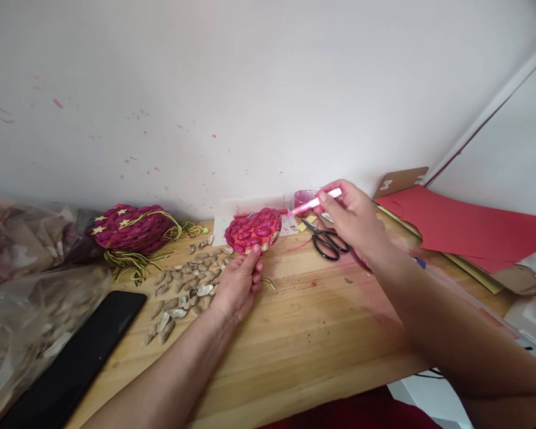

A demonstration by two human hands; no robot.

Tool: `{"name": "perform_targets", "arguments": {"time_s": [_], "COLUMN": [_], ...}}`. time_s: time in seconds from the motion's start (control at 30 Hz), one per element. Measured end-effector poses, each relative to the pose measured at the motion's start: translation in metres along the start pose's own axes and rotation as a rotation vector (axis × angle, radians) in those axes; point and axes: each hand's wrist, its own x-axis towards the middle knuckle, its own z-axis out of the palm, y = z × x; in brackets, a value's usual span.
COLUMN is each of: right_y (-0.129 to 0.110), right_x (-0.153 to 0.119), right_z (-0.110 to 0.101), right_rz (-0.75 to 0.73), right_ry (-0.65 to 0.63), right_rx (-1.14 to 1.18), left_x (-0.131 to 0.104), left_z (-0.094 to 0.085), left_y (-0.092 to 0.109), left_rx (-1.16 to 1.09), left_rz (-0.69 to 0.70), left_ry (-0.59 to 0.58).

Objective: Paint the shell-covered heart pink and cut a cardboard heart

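My left hand (240, 281) grips the lower edge of a round disc covered in red-painted shells (254, 230), holding it tilted up over the wooden table (304, 333). My right hand (352, 215) holds a pink-handled brush (315, 204) whose tip points at the disc's right edge. A small pink paint pot (302, 198) stands just behind the brush, against the wall.
Loose unpainted shells (185, 292) lie left of my left hand. A finished magenta shell piece with yellow stars and cords (129, 229) sits farther left. Black scissors (326, 241), red paper (469, 226), a black phone (75, 357) and plastic bags (22, 286) are also here.
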Motion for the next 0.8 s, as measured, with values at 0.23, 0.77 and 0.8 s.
{"name": "perform_targets", "arguments": {"time_s": [0.23,0.77,0.8], "right_y": [-0.021,-0.010,-0.011], "right_x": [-0.049,-0.051,-0.052], "right_z": [0.016,0.018,0.018], "right_rz": [-0.045,-0.158,-0.174], "right_ry": [-0.113,-0.091,-0.102], "right_rx": [-0.034,-0.089,-0.093], "left_x": [-0.002,-0.003,-0.003], "left_z": [0.001,0.003,0.003], "left_y": [0.000,-0.001,-0.001], "left_rx": [-0.007,0.033,0.030], "left_rz": [0.007,0.047,0.046], "left_ry": [-0.003,0.009,0.006]}}
